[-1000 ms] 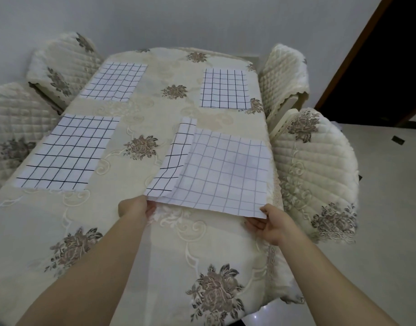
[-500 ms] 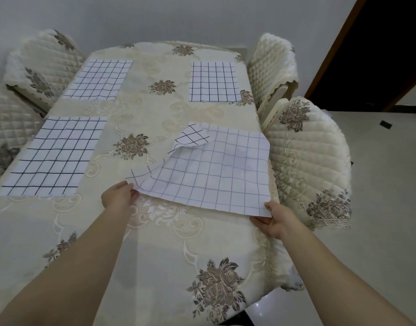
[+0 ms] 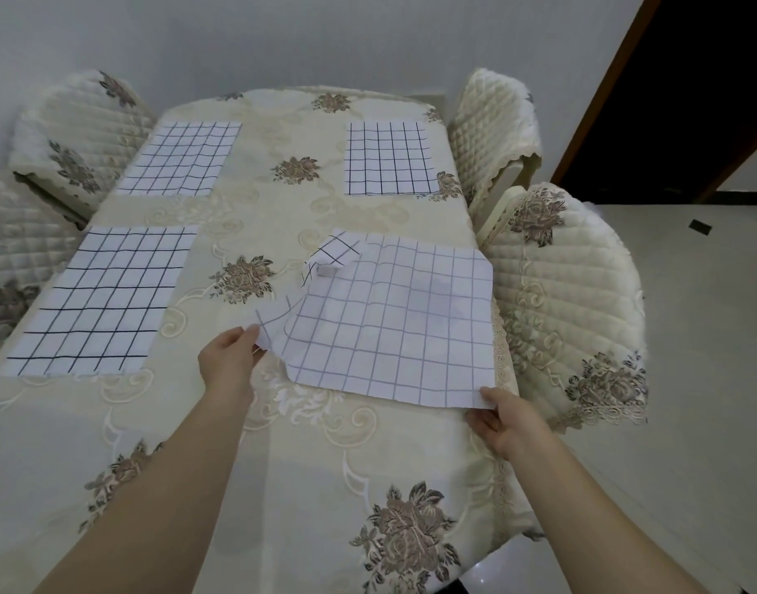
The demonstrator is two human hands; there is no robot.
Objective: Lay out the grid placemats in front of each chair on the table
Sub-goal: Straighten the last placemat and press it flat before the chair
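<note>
White grid-lined cloth placemat (image 3: 389,327), 3 o'clock: fold pulled further open (far corner curled); left hand (image 3: 229,358), right hand (image 3: 503,422) pinch near corners.

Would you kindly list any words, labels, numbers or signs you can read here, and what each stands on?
There is no readable text in this view.
The held grid placemat and the three laid placemats show only ruled lines.
The tablecloth and chair covers show only floral embroidery.
The small dark thing on the floor is too small to read.

Near-right grid placemat (image 3: 394,319) — far-left corner folded, three placemats (image 3: 102,297) flat
</note>
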